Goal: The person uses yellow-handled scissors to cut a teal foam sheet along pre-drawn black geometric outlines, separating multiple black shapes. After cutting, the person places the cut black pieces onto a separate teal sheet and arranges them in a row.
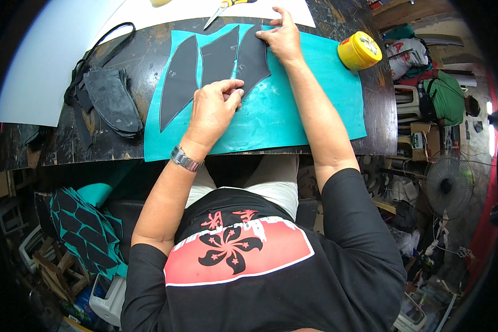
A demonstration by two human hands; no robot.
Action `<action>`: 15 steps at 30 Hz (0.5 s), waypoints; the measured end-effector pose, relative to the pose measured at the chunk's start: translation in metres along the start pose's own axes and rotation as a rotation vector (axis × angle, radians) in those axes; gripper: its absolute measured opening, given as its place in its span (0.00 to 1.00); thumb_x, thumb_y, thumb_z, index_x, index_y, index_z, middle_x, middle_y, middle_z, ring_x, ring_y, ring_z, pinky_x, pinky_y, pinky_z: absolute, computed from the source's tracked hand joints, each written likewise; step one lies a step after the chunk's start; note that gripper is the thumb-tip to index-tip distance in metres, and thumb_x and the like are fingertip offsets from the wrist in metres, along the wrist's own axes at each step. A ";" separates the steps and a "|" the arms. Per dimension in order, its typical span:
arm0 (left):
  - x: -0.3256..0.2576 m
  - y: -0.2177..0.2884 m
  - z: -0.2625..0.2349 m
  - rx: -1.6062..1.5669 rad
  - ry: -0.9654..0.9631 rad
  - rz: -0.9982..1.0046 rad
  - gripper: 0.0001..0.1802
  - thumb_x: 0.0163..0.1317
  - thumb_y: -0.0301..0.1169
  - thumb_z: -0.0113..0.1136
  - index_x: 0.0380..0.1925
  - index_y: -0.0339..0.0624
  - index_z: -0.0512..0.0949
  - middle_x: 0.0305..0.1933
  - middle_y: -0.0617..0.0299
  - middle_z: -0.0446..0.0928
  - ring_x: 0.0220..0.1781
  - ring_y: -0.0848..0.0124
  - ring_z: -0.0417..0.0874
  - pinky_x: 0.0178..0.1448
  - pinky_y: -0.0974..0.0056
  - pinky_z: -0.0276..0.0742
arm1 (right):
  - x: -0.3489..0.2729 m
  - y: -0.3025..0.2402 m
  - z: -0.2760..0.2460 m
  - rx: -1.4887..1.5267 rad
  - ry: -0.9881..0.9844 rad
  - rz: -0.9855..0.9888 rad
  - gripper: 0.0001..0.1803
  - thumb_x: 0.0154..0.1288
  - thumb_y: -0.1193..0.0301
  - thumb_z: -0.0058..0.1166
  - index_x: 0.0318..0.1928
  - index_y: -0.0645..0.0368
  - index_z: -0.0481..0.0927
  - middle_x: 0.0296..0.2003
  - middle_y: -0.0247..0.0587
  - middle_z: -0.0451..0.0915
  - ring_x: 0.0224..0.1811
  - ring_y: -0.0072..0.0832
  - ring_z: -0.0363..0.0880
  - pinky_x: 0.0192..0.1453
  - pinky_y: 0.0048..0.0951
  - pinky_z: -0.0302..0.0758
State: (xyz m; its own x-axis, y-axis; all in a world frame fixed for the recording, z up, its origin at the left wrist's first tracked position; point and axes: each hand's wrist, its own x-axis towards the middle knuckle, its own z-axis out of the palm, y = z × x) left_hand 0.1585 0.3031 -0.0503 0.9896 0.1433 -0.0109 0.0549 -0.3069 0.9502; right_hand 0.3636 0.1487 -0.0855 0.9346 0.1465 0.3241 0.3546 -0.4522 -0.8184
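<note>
A teal sheet point(310, 99) lies on the dark table, with three flat black cut pieces on it. The left black piece point(180, 80) is long and curved; the middle black piece point(218, 58) stands beside it with a narrow teal gap. My right hand point(282, 37) has its thumb on the upper edge of the right black piece point(253, 63), its fingers spread apart. Over the lower edges of the middle and right pieces, my left hand point(216, 108) is closed, thumb and fingertips together. Whatever it may pinch is too small or hidden to tell.
A yellow tub point(359, 51) stands at the sheet's right edge. Scissors point(227, 10) lie at the back on white sheeting. Stacked dark pieces point(113, 102) and a black strap point(77, 77) are at left. Below hang teal sheets with black pieces point(86, 229). A person point(447, 98) is at far right.
</note>
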 end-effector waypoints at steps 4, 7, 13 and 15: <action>0.001 0.001 -0.002 0.020 -0.016 -0.006 0.12 0.62 0.27 0.62 0.45 0.35 0.85 0.28 0.53 0.85 0.29 0.72 0.87 0.38 0.67 0.81 | 0.001 0.004 0.006 -0.195 -0.032 0.022 0.39 0.54 0.69 0.72 0.67 0.53 0.69 0.55 0.52 0.75 0.48 0.34 0.84 0.50 0.45 0.82; 0.004 -0.002 -0.003 0.062 -0.044 0.005 0.13 0.61 0.27 0.62 0.44 0.35 0.85 0.29 0.49 0.85 0.30 0.66 0.88 0.40 0.64 0.82 | 0.002 0.008 0.017 -0.454 0.184 -0.469 0.33 0.51 0.79 0.59 0.62 0.66 0.71 0.51 0.62 0.78 0.50 0.52 0.80 0.57 0.45 0.77; 0.002 -0.001 -0.004 0.256 -0.048 0.170 0.12 0.63 0.29 0.63 0.45 0.38 0.85 0.31 0.54 0.84 0.30 0.67 0.85 0.41 0.64 0.81 | 0.000 -0.009 0.015 -0.462 -0.092 -0.002 0.33 0.53 0.77 0.52 0.64 0.68 0.69 0.61 0.68 0.70 0.64 0.59 0.69 0.69 0.48 0.66; -0.005 0.003 -0.006 0.434 -0.044 0.235 0.13 0.62 0.30 0.64 0.45 0.39 0.85 0.37 0.53 0.83 0.36 0.63 0.85 0.44 0.61 0.81 | -0.004 -0.027 0.015 -0.605 -0.055 -0.085 0.33 0.56 0.73 0.53 0.64 0.68 0.69 0.62 0.68 0.69 0.67 0.59 0.66 0.71 0.51 0.62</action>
State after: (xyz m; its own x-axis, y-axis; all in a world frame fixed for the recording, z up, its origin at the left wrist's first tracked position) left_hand 0.1529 0.3070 -0.0457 0.9860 -0.0136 0.1664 -0.1296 -0.6910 0.7112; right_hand 0.3511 0.1733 -0.0717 0.9093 0.2417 0.3386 0.3652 -0.8537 -0.3713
